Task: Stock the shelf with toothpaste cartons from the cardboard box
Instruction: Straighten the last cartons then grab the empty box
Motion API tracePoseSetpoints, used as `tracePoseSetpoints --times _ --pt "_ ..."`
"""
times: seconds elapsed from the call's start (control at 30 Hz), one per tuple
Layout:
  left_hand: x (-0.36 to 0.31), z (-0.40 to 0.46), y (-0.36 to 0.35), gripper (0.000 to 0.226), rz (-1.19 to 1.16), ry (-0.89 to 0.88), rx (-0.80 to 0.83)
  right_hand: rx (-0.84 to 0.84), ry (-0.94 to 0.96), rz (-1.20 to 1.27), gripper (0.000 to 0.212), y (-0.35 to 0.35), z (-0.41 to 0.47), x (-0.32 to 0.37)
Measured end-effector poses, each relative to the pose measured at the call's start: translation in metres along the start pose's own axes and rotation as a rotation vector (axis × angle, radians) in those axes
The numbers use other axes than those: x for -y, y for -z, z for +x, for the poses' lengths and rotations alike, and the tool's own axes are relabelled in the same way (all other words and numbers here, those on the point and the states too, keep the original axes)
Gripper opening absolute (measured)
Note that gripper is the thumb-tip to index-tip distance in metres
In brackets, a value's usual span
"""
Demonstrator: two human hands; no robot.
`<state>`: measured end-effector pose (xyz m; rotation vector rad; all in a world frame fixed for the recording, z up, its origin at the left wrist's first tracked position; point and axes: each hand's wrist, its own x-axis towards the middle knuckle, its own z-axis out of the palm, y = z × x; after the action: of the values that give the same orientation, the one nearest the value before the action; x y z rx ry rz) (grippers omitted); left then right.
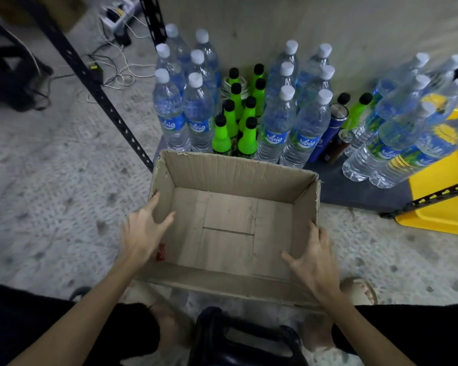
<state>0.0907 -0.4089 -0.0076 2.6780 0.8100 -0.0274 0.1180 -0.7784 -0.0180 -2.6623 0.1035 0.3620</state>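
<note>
A speckled grey floor (50,180) fills the frame, and on it sits the cardboard box (233,178), open at the top, hard against the low shelf (354,186) just beyond it. Look inside the box: bare cardboard bottom, no toothpaste cartons to be seen, only a small red scrap (160,251) by its left wall (too small to say what it is). So, as a judgement, the unloading looks finished or nearly so, yet no cartons show on the shelf part in view, so where they went cannot be told.

Beyond the box, the shelf carries clear water bottles (200,112), roughly two dozen by a rough count of white caps, and green bottles (220,136) with black caps: eight in a cluster right behind the box, two more off to its right. A yellow bin (439,207) stands to the right of the box.

The left hand (140,233) spreads wide over the box's left wall, holding nothing. The right hand (315,262) lies flat-fingered on the right wall, likewise gripping nothing.
</note>
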Motion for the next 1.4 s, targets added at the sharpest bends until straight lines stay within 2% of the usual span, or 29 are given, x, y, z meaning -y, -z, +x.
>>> tracePoseSetpoints --times 0.13,0.23,0.37,0.5,0.6,0.7,0.83,0.97,1.03,1.17,1.4 --pt "0.05 0.023 0.025 0.072 0.016 0.037 0.01 0.094 0.056 0.033 0.104 -0.014 -0.012 0.046" --pt "0.087 0.042 0.042 0.08 0.025 0.089 0.022 0.169 0.112 0.054 0.103 -0.031 -0.013 0.083" --pt "0.13 0.069 0.065 0.08 0.024 0.136 0.021 0.232 0.153 0.08 0.109 -0.071 -0.01 0.132" --pt "0.173 0.088 0.09 0.095 -0.016 0.14 0.168 0.324 0.158 0.083 0.112 -0.103 -0.007 0.17" --pt "0.21 0.112 0.106 0.115 -0.1 0.121 0.284 0.308 0.163 0.131 0.11 -0.123 -0.008 0.194" --pt "0.237 0.128 0.11 0.128 -0.143 0.102 0.317 0.311 0.187 0.132 0.112 -0.135 -0.002 0.215" --pt "0.255 0.137 0.1 0.129 -0.147 0.16 0.318 0.36 0.219 0.129 0.112 -0.149 0.01 0.24" --pt "0.267 0.146 0.094 0.145 -0.204 0.267 0.3 0.39 0.27 0.089 0.116 -0.157 0.014 0.257" --pt "0.265 0.15 0.089 0.139 -0.184 0.291 0.286 0.402 0.286 0.043 0.119 -0.158 0.016 0.262" --pt "0.264 0.151 0.082 0.117 -0.113 0.277 0.233 0.412 0.299 0.012 0.121 -0.16 0.018 0.268" --pt "0.253 0.139 0.09 0.13 0.071 0.184 0.291 0.409 0.257 0.142 0.104 -0.157 0.018 0.257"
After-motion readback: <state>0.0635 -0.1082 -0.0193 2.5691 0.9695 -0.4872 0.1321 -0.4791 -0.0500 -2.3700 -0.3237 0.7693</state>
